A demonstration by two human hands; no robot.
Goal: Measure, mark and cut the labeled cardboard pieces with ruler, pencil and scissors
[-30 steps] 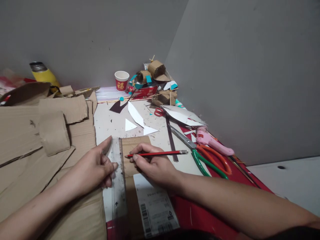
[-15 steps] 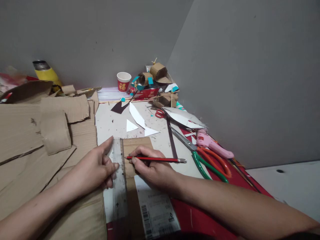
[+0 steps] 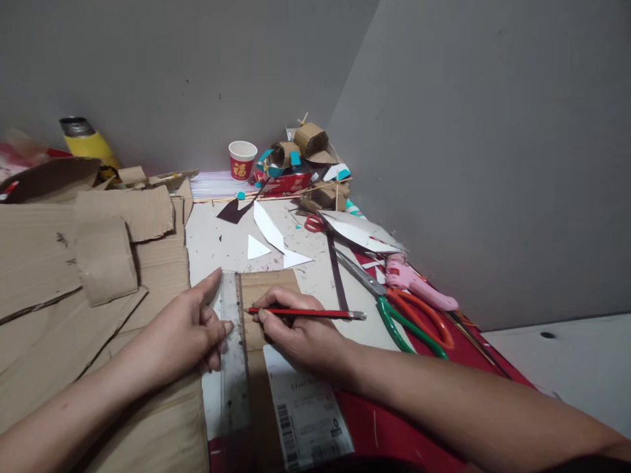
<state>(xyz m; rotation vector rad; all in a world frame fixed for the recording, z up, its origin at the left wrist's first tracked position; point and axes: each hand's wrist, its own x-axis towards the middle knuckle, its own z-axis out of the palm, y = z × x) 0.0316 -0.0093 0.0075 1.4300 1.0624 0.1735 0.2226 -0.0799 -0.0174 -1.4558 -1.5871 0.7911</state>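
A clear ruler (image 3: 234, 374) lies lengthwise along the left side of a brown cardboard piece (image 3: 255, 336). My left hand (image 3: 185, 328) grips the ruler from its left edge, thumb on top and index finger stretched toward the far end. In my right hand (image 3: 303, 335) is a red-and-black pencil (image 3: 305, 313), pinched near its point. The pencil tip meets the cardboard close to the ruler's right edge. A white printed label (image 3: 308, 407) with a barcode covers the near part of the cardboard. The tips of some right-hand fingers are hidden.
Large cardboard sheets (image 3: 39, 263) fill the left. Green-and-orange-handled scissors (image 3: 359, 276) and a pink glue gun (image 3: 419, 286) lie right. White paper scraps (image 3: 269, 226), a paper cup (image 3: 242, 161) and a cardboard model (image 3: 310, 141) are toward the back, below a grey wall (image 3: 197, 66).
The whole view has shifted very slightly. Both hands, the ruler and the pencil keep nearly the same places on the cardboard.
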